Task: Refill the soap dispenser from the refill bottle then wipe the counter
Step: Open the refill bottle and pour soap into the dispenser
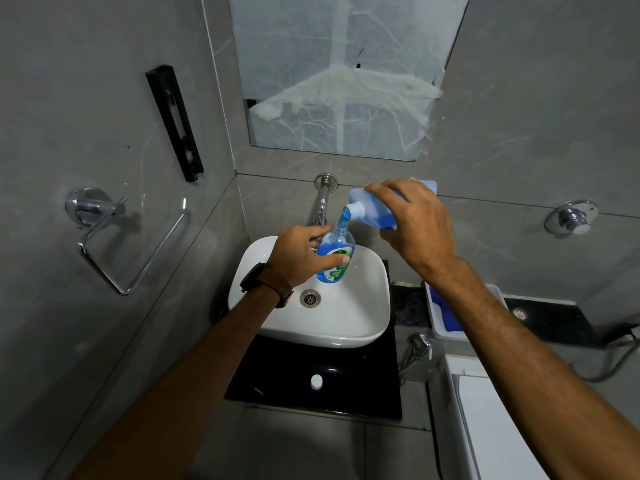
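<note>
**Pour under way over the basin; a wobble would spill**

The right hand (414, 216) grips the tipped refill bottle (381, 209), blue soap running into the soap dispenser (335, 252), which the left hand (301, 254) wraps and holds above the white sink (360, 317). If the narrow neck drifts off the stream, soap could run down the dispenser. A small white cap (316, 381) lies on the black counter (363, 386). Grey tiled walls close in.

Glossy white ceramic basin (346, 320), polished chrome towel ring (131, 251), clear plastic soap dispenser (335, 256), matt grey wall tiles (86, 116).
</note>
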Demonstrator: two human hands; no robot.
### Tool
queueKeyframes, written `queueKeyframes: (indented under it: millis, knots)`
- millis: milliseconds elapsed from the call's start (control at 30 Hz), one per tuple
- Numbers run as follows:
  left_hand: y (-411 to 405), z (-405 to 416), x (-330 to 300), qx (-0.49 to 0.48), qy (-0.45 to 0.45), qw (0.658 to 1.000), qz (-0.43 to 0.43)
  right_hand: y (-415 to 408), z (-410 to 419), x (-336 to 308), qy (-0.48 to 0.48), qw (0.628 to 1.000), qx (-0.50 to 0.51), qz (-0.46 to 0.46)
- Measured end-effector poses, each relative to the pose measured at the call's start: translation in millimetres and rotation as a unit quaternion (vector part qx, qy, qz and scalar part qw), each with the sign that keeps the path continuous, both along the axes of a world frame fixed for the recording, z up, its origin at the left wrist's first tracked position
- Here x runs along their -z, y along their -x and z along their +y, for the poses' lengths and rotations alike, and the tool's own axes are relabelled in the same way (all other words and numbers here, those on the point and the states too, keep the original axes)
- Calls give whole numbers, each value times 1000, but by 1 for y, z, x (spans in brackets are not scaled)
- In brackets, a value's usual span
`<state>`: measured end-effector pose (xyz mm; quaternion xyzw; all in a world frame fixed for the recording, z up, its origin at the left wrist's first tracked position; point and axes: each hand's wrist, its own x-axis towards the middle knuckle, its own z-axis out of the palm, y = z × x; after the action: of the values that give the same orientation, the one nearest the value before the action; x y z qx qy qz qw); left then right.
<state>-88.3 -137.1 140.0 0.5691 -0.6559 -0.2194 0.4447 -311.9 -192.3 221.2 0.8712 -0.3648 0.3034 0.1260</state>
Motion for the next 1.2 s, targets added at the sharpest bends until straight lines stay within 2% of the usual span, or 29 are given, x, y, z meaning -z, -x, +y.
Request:
queueKeyframes:
  millis: [1200]
  knots:
    - [0,-2,-2,-16,-11,1000,1,2,-11,2,16,1000,13,3]
